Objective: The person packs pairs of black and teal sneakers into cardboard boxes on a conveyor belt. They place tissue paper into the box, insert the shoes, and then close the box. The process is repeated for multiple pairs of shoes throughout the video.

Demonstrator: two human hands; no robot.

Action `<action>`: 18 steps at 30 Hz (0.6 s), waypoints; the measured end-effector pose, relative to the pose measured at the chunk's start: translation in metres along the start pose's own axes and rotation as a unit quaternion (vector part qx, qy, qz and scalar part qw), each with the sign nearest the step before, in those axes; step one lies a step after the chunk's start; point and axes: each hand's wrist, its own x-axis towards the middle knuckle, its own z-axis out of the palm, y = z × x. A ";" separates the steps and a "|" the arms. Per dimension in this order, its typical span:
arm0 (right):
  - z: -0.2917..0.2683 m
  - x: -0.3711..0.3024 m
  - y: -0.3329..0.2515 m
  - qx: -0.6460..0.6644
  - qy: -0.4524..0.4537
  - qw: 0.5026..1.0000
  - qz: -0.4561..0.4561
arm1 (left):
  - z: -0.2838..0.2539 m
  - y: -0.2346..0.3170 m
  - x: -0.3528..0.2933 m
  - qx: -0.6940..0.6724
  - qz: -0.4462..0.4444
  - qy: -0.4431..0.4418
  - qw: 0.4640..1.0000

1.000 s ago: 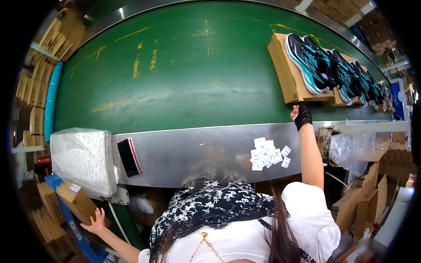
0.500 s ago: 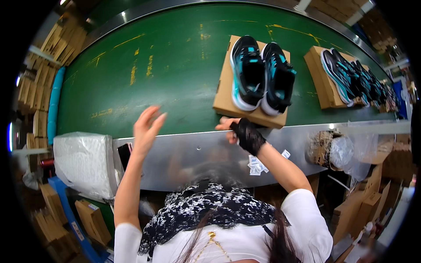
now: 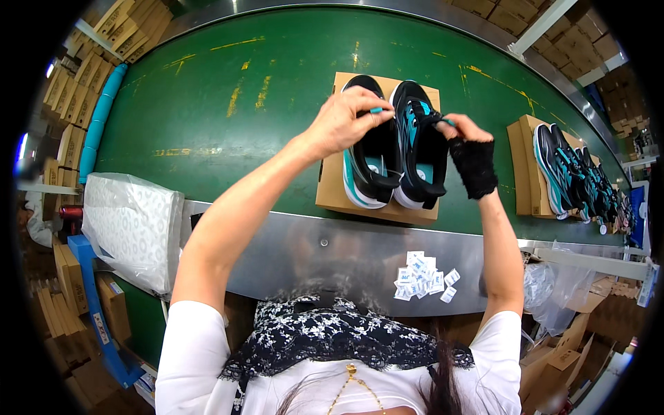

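Note:
A pair of black and teal sneakers rests on a brown shoebox, toes pointing away from me. My left hand (image 3: 346, 121) reaches over the left sneaker (image 3: 353, 181), its thumb and fingers pinched at the teal-tipped tongue. On the right sneaker (image 3: 413, 93), my right hand (image 3: 470, 142), in a black fingerless glove, grips the top of the tongue. Both shoe openings show, with teal insoles inside. The shoebox (image 3: 330, 188) lies shut on the green conveyor belt (image 3: 277, 128), near its front edge. Part of the left sneaker's upper is hidden behind my left hand.
Small white packets (image 3: 418, 277) lie on the metal ledge (image 3: 290, 242) before me. A plastic-wrapped stack of patterned paper (image 3: 131, 232) stands at left. More sneakers on boxes (image 3: 546, 166) line the belt at right. Stacked cartons (image 3: 72, 90) stand at far left.
Both hands have moved from the ledge side up to the sneakers and closed on their tongues. The view has shifted, and more white packets show on the ledge.

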 end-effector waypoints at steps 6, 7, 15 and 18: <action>-0.025 0.015 -0.043 0.243 -0.089 0.946 0.196 | -0.043 0.034 -0.013 -0.120 -0.086 0.024 0.989; -0.024 0.011 -0.048 0.272 -0.095 0.937 0.198 | -0.052 0.041 -0.023 -0.111 -0.084 0.019 0.990; 0.032 -0.083 -0.113 0.181 -0.120 0.956 -0.196 | -0.092 0.073 -0.188 0.100 -0.046 0.049 0.993; 0.074 -0.138 -0.133 0.197 -0.160 0.938 -0.237 | -0.069 0.067 -0.260 0.146 -0.093 0.085 0.981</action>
